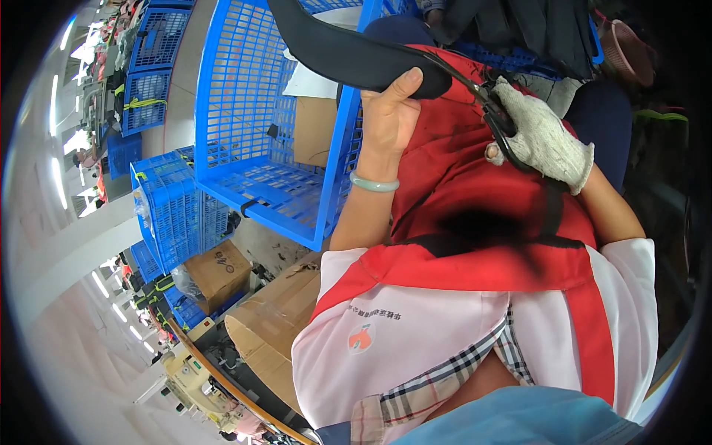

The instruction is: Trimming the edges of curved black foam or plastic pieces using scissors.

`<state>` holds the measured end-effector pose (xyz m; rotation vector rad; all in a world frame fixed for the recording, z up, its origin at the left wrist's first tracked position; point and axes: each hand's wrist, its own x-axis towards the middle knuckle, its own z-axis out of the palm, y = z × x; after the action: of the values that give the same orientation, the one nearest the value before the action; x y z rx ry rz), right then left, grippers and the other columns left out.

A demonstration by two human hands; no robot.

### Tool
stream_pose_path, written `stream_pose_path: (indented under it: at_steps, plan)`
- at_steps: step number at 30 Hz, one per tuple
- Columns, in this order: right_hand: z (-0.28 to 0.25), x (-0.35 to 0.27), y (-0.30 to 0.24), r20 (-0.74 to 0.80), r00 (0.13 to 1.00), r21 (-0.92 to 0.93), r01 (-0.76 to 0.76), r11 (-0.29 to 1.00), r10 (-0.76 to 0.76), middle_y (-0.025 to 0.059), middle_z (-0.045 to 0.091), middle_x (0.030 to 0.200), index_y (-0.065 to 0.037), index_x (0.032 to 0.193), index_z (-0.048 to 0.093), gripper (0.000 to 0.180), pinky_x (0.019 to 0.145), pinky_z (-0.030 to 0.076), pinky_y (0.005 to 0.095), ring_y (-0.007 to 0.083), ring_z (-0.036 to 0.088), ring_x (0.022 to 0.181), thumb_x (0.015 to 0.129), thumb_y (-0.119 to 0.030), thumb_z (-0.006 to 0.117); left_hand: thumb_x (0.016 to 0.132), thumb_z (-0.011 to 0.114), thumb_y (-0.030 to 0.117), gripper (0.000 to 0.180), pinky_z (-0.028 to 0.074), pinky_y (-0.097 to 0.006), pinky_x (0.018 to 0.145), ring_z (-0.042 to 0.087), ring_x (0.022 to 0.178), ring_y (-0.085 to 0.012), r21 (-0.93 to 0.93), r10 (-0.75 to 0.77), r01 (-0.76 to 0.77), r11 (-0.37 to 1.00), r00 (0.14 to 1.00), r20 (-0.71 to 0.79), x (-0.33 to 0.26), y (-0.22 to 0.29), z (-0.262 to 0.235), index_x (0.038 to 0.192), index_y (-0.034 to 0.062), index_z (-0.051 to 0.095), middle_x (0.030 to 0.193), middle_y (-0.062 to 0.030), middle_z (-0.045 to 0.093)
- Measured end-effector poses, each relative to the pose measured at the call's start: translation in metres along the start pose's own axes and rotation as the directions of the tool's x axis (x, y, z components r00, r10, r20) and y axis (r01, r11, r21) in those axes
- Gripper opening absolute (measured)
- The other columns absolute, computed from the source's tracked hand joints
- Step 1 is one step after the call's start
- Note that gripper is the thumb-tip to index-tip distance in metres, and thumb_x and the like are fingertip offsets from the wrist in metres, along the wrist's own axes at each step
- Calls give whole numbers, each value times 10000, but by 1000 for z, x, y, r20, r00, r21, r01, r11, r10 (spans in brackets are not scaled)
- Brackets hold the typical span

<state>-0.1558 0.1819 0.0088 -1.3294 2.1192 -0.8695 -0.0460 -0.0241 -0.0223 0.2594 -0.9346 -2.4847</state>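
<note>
My left hand (391,122), a pale bracelet on its wrist, grips a curved black padded strip (348,59), the thumb pressed on its face near the rounded end. The strip runs up and left over the blue crate. My right hand (547,141) wears a white knitted glove and is closed around the dark handles of a pair of scissors (492,111). Their blades point toward the strip's rounded end and lie close beside it; whether they touch it I cannot tell. Beneath both hands spreads the red apron (437,178) on my lap.
Left of my lap stands a large blue plastic crate (222,96) with cardboard and white sheets inside. Black pieces (519,30) lie heaped in another blue crate at the far side, next to a pink basket (627,52). Cardboard boxes (274,311) and stacked blue crates (174,208) stand further left.
</note>
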Motion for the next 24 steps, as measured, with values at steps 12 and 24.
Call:
stream_pose_path:
  at_steps: [12,24]
  plan:
    - [-3,2,2,122,993,310,-32,950,-7,69,578,680,21,918,491,253,629,515,268,128,625,664,939,-221,560,797,625,-125,345,506,-359,910,620,972,-215,79,-27,23,997,998,49,-5,2,-4,1100,35,578,1037,-82,623]
    - [-12,8,-8,130,989,88,-89,992,77,103,611,707,34,942,504,285,649,528,295,189,666,707,865,-198,650,773,675,-104,365,511,-348,887,626,959,-208,274,-95,52,960,985,146,-11,6,-4,1098,28,573,1027,-85,629]
